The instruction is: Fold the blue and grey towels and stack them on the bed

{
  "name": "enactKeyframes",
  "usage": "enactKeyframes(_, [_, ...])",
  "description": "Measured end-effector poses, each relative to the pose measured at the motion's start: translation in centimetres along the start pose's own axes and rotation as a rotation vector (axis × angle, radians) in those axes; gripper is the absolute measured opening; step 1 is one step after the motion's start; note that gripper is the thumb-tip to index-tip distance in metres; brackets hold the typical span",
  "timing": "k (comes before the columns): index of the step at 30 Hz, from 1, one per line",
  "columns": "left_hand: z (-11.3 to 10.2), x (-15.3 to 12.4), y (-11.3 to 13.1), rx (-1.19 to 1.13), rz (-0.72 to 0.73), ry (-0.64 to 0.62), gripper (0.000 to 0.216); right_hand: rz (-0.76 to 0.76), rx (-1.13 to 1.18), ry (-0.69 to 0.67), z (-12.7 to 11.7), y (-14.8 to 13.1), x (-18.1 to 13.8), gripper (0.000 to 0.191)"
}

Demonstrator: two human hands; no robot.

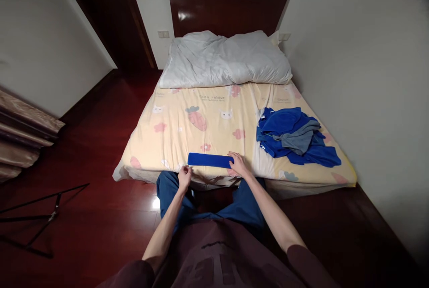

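Observation:
A blue cloth (209, 160), folded into a long narrow strip, lies flat near the front edge of the bed. My right hand (237, 164) grips its right end, thumb on the near side and fingers at the far edge. Just below the strip's left end is my left hand (185, 178), its fingers curled together in a pinch; whatever may be between them is hidden. Farther right, a loose heap of blue cloths (281, 123) lies crumpled on the bed, with a grey-blue cloth (300, 138) on top.
The bed (174, 127) has a yellow printed sheet. A white quilt (224, 62) is bunched before the dark headboard (231, 11). A black stand's legs (43, 217) rest on the red floor at left, near a curtain (27, 136). A wall (368, 78) runs along the right.

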State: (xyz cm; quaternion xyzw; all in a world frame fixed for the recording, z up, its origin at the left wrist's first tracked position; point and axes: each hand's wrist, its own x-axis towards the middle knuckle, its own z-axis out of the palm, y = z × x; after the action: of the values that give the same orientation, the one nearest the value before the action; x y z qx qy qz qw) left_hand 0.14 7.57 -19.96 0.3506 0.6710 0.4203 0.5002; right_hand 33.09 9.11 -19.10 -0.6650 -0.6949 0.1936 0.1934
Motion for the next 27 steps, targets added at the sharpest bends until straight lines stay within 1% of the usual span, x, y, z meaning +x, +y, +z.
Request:
enactKeyframes(1, [0.4,0.0,0.2,-0.088,-0.115,-0.046,0.017,0.018,-0.023,-0.100,-0.8,0.3,0.9,0.052])
enactKeyframes(2, [0.8,0.2,0.4,-0.148,-0.188,-0.085,0.017,0.033,-0.043,-0.201,-1.5,0.5,1.8,0.054])
enactKeyframes(3, [1.3,0.5,0.8,-0.180,-0.226,-0.104,0.019,0.045,-0.059,-0.286,-2.0,0.7,2.5,0.056])
enactKeyframes(4, [1.8,0.9,1.1,-0.198,-0.248,-0.109,0.022,0.056,-0.072,-0.343,-2.4,0.8,3.2,0.057])
enactKeyframes(5, [2.2,1.4,1.4,-0.219,-0.275,-0.109,0.024,0.064,-0.082,-0.372,-2.7,0.8,3.7,0.057])
enactKeyframes(8, [3.2,2.9,2.2,-0.258,-0.353,-0.092,0.026,0.088,-0.110,-0.400,-2.7,0.6,4.6,0.058])
enactKeyframes(11, [3.5,3.9,2.6,-0.269,-0.406,-0.073,0.030,0.113,-0.135,-0.417,-2.2,0.1,4.6,0.060])
enactKeyframes(13, [3.6,4.3,2.8,-0.276,-0.421,-0.061,0.031,0.134,-0.150,-0.426,-2.0,-0.1,4.5,0.057])
enactKeyframes(15, [3.7,4.5,3.2,-0.294,-0.406,-0.052,0.033,0.160,-0.162,-0.431,-2.0,-0.2,4.4,0.055])
enactKeyframes(17, [3.7,4.5,3.7,-0.329,-0.362,-0.046,0.035,0.177,-0.167,-0.437,-2.0,-0.3,4.4,0.051])
enactKeyframes(23, [3.3,4.1,6.0,-0.449,-0.201,-0.059,0.033,0.131,-0.141,-0.466,-2.2,-1.4,4.3,0.026])
enactKeyframes(25, [2.6,4.4,7.2,-0.481,-0.155,-0.058,0.032,0.092,-0.121,-0.460,-2.0,-2.5,4.4,0.025])
enactKeyframes(27, [1.4,5.2,9.0,-0.511,-0.082,-0.075,0.034,0.049,-0.093,-0.445,-1.5,-4.1,4.7,0.030])
